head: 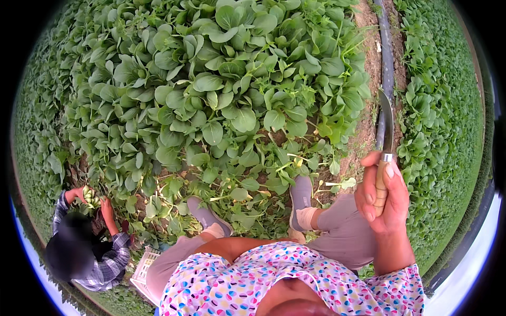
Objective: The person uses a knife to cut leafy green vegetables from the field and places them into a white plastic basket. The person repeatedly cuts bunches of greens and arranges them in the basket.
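My right hand (383,193) grips the light wooden handle (381,187) of a knife with a curved steel blade (387,118). A metal collar joins blade and handle. The blade points away from me, above a grey irrigation hose (384,47) on bare soil. My left forearm (237,249) lies across my lap, and the shirt hides the hand at its end. Before me grows a dense bed of leafy greens (221,85), which look like bok choy. Cut leaves and stems (237,193) litter the ground by my grey shoes (301,193).
At lower left a co-worker (99,264) in a checked shirt holds a bunch of pale-stemmed greens (91,197). A white plastic crate (146,262) stands by my left leg. Another bed of greens (438,130) runs along the right, beyond the hose.
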Tool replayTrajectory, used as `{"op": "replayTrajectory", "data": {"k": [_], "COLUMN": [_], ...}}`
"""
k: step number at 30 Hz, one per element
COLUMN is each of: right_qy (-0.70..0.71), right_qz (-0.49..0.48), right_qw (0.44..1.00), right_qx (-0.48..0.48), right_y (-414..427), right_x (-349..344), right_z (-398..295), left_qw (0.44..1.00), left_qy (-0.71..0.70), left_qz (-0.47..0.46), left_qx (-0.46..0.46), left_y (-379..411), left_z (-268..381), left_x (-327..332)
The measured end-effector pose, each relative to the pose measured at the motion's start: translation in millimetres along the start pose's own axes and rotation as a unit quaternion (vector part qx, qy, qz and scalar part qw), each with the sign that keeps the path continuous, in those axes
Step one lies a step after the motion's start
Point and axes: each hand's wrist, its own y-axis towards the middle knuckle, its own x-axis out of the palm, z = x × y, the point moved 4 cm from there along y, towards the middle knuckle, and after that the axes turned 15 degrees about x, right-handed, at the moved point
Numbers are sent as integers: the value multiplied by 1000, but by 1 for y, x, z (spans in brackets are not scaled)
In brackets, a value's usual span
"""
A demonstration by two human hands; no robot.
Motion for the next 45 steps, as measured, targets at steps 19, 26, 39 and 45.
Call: {"op": "replayTrajectory", "data": {"k": [19, 26, 39, 45], "right_qy": [-165, -162, -303, -225], "right_qz": [-148, -76, -174, -77], "right_qw": [969, 977, 920, 958], "right_qx": [-113, -115, -178, -159], "right_y": [12, 16, -58, -1], "right_x": [61, 41, 112, 49], "right_z": [-9, 15, -2, -9], "left_qw": [730, 445, 131, 167], "left_qy": [-588, -280, -417, -435], "left_qz": [314, 824, 817, 789], "left_qx": [154, 209, -377, -401], "left_y": [1, -308, -285, -265], "left_z": [223, 243, 97, 85], "left_x": [-215, -189, 285, 281]}}
